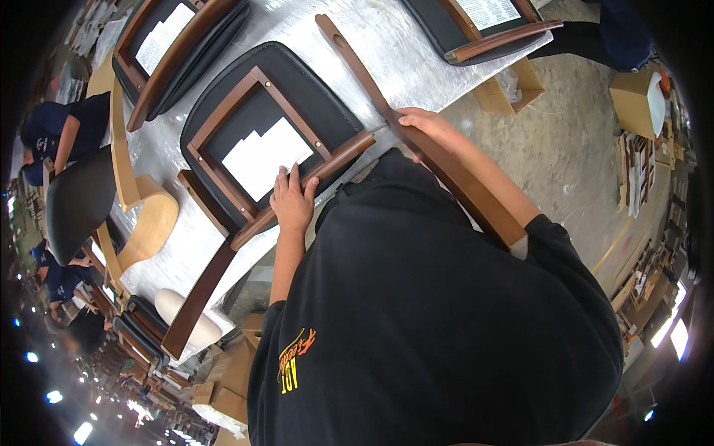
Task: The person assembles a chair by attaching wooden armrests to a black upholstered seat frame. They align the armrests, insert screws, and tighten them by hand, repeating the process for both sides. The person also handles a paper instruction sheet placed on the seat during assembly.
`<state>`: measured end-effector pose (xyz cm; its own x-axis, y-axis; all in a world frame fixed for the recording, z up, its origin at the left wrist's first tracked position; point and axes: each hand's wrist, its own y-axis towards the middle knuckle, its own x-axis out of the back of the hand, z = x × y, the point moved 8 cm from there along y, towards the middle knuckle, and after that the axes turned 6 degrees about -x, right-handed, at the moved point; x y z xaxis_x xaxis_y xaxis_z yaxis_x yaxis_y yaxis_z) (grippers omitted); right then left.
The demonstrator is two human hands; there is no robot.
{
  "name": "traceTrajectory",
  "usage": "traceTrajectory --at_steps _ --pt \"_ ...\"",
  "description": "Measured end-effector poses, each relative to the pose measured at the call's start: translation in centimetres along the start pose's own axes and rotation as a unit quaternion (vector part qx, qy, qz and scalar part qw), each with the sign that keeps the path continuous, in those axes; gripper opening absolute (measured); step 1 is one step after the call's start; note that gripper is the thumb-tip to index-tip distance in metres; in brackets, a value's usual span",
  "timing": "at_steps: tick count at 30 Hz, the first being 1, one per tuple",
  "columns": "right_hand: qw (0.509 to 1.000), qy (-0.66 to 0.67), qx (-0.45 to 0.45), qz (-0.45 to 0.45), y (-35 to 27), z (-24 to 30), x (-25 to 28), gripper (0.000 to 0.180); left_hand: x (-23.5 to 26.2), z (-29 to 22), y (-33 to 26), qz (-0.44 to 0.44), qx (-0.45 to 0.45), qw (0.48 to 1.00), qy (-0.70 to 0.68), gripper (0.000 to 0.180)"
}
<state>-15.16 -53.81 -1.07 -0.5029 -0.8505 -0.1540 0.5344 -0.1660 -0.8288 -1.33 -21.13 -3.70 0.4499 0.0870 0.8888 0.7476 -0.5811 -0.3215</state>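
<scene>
An upside-down chair seat [342,111] with black padding lies before me on the table. A brown wooden frame [294,111] and a white paper sheet [256,160] are on its underside. My left hand [294,204] rests with fingers apart across the near wooden rail [342,154] and the sheet's edge. My right hand [431,128] is closed around a long brown wooden chair side piece [465,189], held at the rail's right end. A thin metal pin shows between rail and piece. Another brown wooden leg [201,297] meets the rail's left end.
The table [387,44] is covered in clear plastic wrap. More upturned seats [178,44] lie at the far left and far right. A pale bent-wood chair [149,223] stands at left, near a co-worker [82,126]. Cardboard boxes [513,85] sit beyond the table's right edge.
</scene>
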Motion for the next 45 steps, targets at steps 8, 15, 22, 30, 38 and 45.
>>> traceTrajectory --at_steps 8,15,22,30,38,45 --pt "0.994 -0.055 -0.062 0.067 1.9 -0.4 -1.9 0.067 -0.1 -0.1 0.2 0.014 0.002 1.0 0.006 0.069" --pt "0.983 -0.042 -0.161 0.082 3.8 -2.4 -4.4 0.073 0.1 -0.4 0.1 0.031 0.007 0.999 0.016 0.069" --pt "0.956 -0.019 -0.278 0.088 5.2 -4.1 -4.8 0.07 0.2 -0.5 0.0 0.022 0.004 0.999 0.025 0.068" --pt "0.947 0.033 -0.296 0.121 8.0 -6.9 -4.3 0.074 0.3 -0.7 0.1 0.003 -0.01 0.998 0.064 0.065" --pt "0.964 0.052 -0.244 0.095 6.7 -5.7 -5.8 0.054 0.3 -1.0 0.5 0.06 0.023 0.997 0.051 0.065" --pt "0.969 0.048 -0.242 0.032 8.1 -8.1 -3.5 0.058 -1.0 -0.6 -0.2 0.112 0.028 0.993 0.029 0.062"
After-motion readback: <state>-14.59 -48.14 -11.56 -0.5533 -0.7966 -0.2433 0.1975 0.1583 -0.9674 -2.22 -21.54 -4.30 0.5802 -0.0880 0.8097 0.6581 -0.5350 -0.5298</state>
